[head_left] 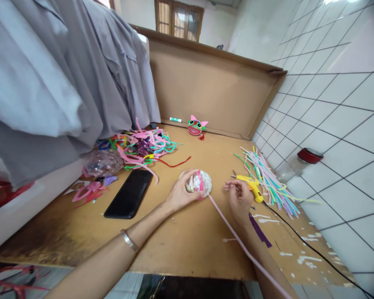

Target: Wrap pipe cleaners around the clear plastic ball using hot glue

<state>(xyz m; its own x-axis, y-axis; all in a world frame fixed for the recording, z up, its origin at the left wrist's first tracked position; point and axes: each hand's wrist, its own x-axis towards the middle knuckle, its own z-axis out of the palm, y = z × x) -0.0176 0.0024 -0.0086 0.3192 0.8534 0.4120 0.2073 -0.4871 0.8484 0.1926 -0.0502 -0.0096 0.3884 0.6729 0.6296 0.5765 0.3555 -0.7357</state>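
Observation:
My left hand (183, 192), wearing a bracelet on its wrist, is wrapped round a small rounded ball (205, 181). The ball looks part clear and part covered in pale strands, with a bright pink band across it. A long pale-pink pipe cleaner (233, 232) runs from its lower edge down to the right, passing over my right forearm. Just right of the ball, my right hand (239, 197) has its fingers curled in; whether anything is between them is hidden. Close behind it lies a yellow hot glue gun (252, 185), nozzle pointing left.
A black phone (129, 194) lies left, below a tangle of coloured pipe cleaners (149, 141). Straight pipe cleaners (272, 178) spread at right beside a red-lidded jar (296, 166). A cat-like craft face (195, 126) and a glue stick (175, 119) sit by the cardboard back (212, 91).

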